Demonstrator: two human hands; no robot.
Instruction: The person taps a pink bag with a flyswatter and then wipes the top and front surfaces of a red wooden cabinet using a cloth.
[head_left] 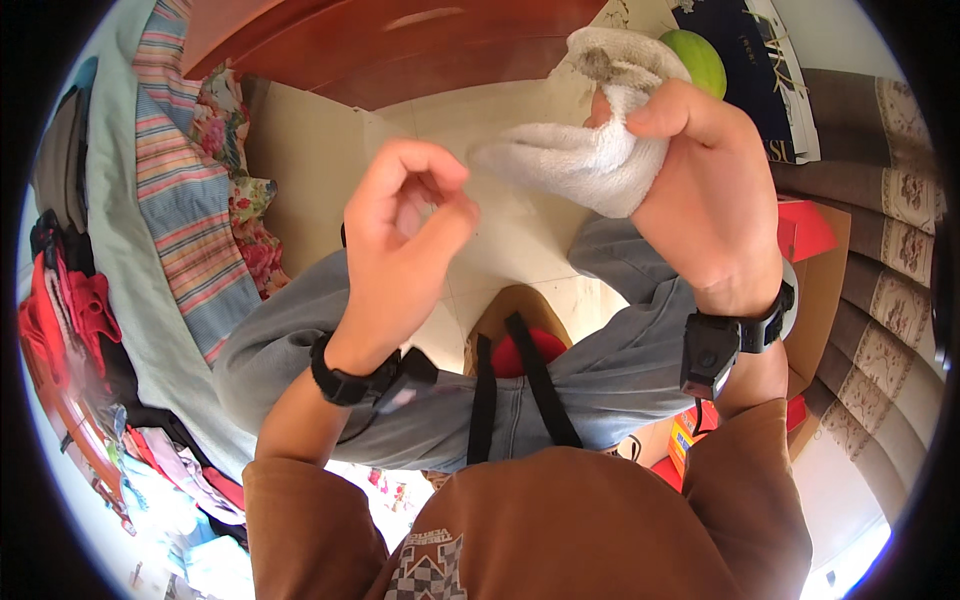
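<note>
A white knitted cloth (600, 165), folded over itself with a grey, dirty-looking patch near its upper end, hangs in my right hand (705, 180). The thumb presses the cloth against the fingers, which are mostly hidden behind it. Its loose end points left and is slightly blurred. My left hand (405, 225) is raised to the left of that end, apart from it. Its fingers are curled and the thumb and forefinger tips almost meet, with nothing visible between them. Each wrist wears a black strap with a small device.
Behind the cloth lie a green melon (697, 62) and a dark blue paper bag (745, 85). Reddish-brown wooden furniture (400, 50) spans the far side. A bed with a striped cover (180, 180) runs along the left. At right stand a cardboard box (825, 280) and a patterned curtain (880, 300).
</note>
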